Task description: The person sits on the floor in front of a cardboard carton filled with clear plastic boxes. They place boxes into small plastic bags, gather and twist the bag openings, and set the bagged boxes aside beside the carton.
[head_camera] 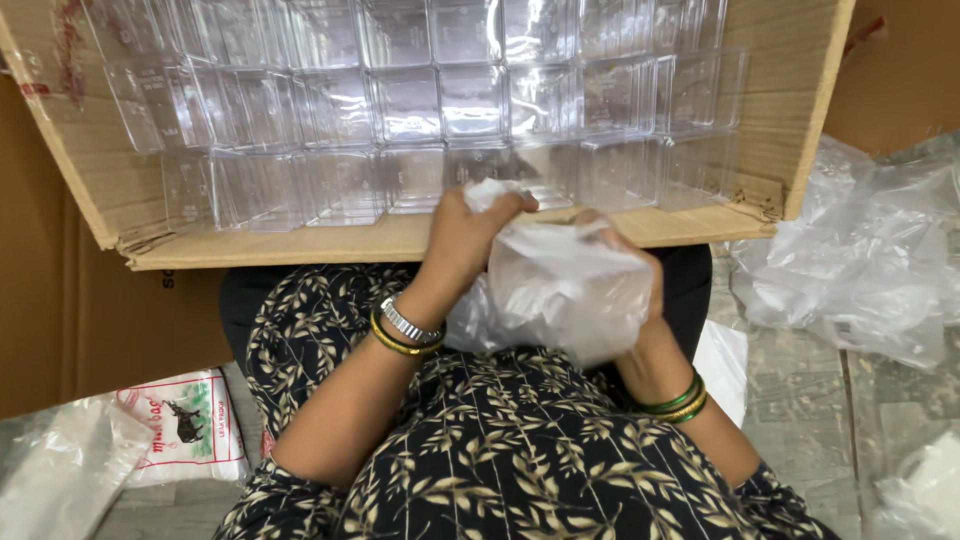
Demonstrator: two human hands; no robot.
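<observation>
Holding a clear plastic bag (560, 290) over the lap, right hand (640, 300) cupping it from the far side, mostly hidden behind the film. Pinching the bag's bunched top in the left hand (470, 235), grip closed tight. Sitting just beyond, a cardboard box (400, 240) packed with clear plastic containers (440, 100).

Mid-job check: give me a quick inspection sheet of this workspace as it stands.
Surface: grey floor, partly covered.
Job's things: clear plastic bag with a box-like shape inside, held over the lap; cardboard carton packed with clear plastic boxes.
Clutter: crumpled plastic wrap at right; printed white bag at lower left.
Grippers: left hand grips the bag's top; right hand holds its side.
Cables: nothing seen.
Surroundings: more cardboard at left.
</observation>
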